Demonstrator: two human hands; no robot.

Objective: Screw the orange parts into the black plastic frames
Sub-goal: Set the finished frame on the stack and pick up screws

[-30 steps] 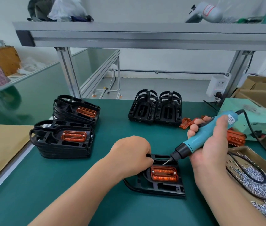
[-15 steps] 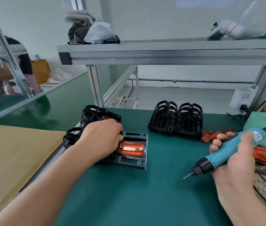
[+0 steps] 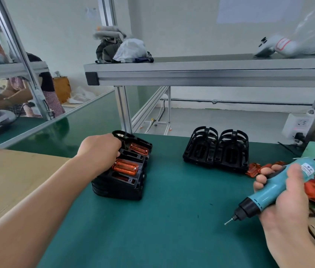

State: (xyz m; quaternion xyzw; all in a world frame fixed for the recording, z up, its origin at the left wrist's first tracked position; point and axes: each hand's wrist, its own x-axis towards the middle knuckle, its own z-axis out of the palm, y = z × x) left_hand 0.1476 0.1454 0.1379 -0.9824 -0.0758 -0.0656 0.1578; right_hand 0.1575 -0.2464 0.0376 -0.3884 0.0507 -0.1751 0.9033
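Stacking a finished frame
Left hand (image 3: 100, 151) grips the top frame (image 3: 131, 180); empty frames (image 3: 215, 151) stand at its 3 o'clock; the nearer right hand (image 3: 288, 202) holds the screwdriver (image 3: 268, 192).

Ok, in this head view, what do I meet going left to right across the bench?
Cardboard sheet → left hand → stack of finished frames → empty black frames → electric screwdriver gripped in the right hand. The loose orange parts overlap that hand, so I leave them out.
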